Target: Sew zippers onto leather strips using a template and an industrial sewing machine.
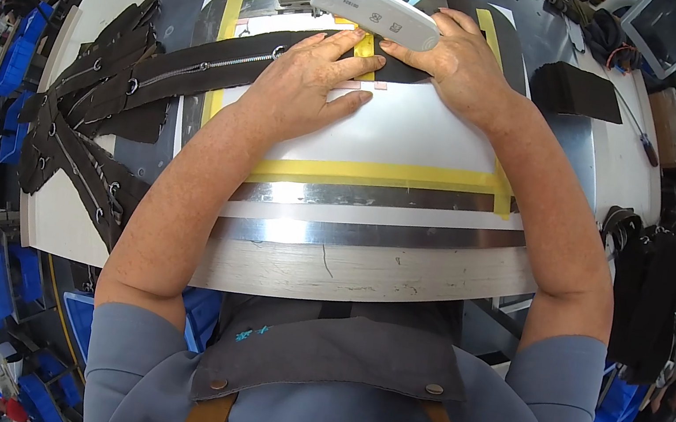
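A black fabric strip with a metal zipper (206,66) runs across a white sheet (404,137) edged with yellow tape. My left hand (315,82) lies flat on the strip, fingers stretched toward a piece of yellow tape on it. On the strip's right end rests my right hand (468,65), its fingers spread and its thumb pointing at the left fingertips. Just above the hands is a white elongated machine part (376,12) with a blue tube, hiding some of the strip and part of the right fingers.
Joined black zippered strips (79,101) are heaped at the left. A folded black fabric piece (577,90) and a screwdriver (648,148) lie at the right. Beyond them stands a small screen (667,34). More black pieces (655,295) hang off the right side.
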Available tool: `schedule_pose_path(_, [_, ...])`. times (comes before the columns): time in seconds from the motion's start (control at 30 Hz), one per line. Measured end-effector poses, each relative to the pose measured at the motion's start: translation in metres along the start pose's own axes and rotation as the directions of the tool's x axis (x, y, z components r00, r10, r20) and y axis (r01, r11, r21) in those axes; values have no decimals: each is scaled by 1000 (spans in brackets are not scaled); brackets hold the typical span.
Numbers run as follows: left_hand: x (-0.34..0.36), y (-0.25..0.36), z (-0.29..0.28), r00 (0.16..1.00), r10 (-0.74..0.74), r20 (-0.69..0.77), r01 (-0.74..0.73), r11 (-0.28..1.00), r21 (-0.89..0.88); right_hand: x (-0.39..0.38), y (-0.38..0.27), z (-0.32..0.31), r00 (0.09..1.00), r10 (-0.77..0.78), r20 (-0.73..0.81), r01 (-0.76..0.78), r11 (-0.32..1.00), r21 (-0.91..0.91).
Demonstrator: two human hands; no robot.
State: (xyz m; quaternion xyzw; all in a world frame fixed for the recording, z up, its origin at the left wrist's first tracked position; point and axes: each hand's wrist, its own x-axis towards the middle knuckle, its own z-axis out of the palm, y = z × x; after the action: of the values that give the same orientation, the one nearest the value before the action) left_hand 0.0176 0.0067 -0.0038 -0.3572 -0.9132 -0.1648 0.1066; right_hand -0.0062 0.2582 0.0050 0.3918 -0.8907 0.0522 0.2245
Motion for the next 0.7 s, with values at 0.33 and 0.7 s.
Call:
schedule_pose_path(0.33, [4,-6,-1,999,1,39,-1,1000,8,4,2,4,1000,19,2,-19,1000,7])
schedule_pose_path(0.7, [-1,-3,-3,999,5,39,-14,972,234,20,0,2,978,203,43,-201,978,-48])
